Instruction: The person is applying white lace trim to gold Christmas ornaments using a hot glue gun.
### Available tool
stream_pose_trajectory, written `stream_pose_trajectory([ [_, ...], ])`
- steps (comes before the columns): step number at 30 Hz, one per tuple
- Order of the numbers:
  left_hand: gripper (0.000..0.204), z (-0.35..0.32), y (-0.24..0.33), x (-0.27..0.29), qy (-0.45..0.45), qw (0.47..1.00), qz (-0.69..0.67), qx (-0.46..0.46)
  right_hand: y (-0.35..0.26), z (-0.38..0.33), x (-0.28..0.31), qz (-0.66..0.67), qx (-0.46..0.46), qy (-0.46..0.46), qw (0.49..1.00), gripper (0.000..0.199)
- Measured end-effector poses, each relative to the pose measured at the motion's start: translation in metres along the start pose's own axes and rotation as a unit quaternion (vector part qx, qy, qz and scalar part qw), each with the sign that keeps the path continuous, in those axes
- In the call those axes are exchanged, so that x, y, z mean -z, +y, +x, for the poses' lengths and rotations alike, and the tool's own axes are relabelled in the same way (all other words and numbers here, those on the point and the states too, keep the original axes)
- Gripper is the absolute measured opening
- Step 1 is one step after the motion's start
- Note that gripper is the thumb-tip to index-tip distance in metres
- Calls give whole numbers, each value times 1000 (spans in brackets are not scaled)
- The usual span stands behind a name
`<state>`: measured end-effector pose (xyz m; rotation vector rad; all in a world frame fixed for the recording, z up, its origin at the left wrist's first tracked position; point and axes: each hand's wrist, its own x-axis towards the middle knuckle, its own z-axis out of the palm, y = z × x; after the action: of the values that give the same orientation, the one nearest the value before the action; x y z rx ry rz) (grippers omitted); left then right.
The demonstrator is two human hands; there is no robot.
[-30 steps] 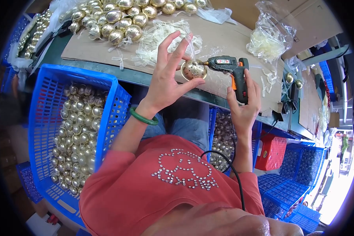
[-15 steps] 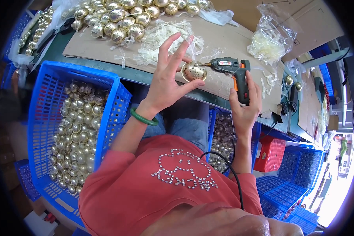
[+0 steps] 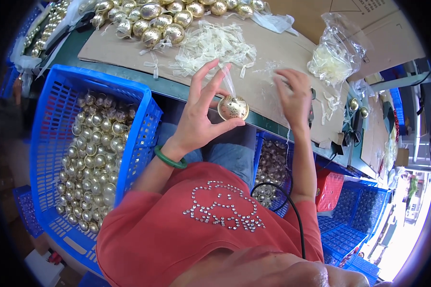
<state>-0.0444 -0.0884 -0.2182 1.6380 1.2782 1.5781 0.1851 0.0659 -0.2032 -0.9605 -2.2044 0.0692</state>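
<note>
Gold ornament (image 3: 233, 108) pinched in the left hand (image 3: 198, 112), in front of the near edge of the surface (image 3: 172, 88); right hand (image 3: 296, 95) apart from it.
Left grip closed on the ornament: thumb at its lower rim, a pale ribbon loop (image 3: 228, 81) rising from its top to the raised fingers. Right grip open, fingers loosely curled, thumb parted, gap between looks empty; slight blur. Dark tool (image 3: 312, 107) just beside the right wrist, mostly hidden by it, near the surface's near edge. Toward the far edge, left part: pile of gold balls (image 3: 151, 36); right of them, loose heap of pale ribbons (image 3: 213, 45). Clear bag (image 3: 333, 62) of pale pieces sits toward the far right corner. Blue basket (image 3: 100, 79), holding many metallic balls, stands by the near edge, left end.
</note>
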Motion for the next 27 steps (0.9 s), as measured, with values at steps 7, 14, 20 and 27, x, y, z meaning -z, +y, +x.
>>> stream_pose_trajectory([
  [7, 109, 1, -2, 6, 17, 1000, -6, 4, -18, 27, -65, -114, -41, -149, 981, 19],
  [14, 108, 6, -13, 8, 19, 1000, -15, 19, -12, 21, -59, 12, -51, -92, 994, 19],
  [20, 106, 10, -9, 3, 12, 999, -25, 19, -12, 25, -60, 16, -35, -77, 996, 17],
  [27, 103, 15, -9, 5, 6, 1000, -10, 16, -81, 21, 54, 247, 13, -67, 967, 19],
])
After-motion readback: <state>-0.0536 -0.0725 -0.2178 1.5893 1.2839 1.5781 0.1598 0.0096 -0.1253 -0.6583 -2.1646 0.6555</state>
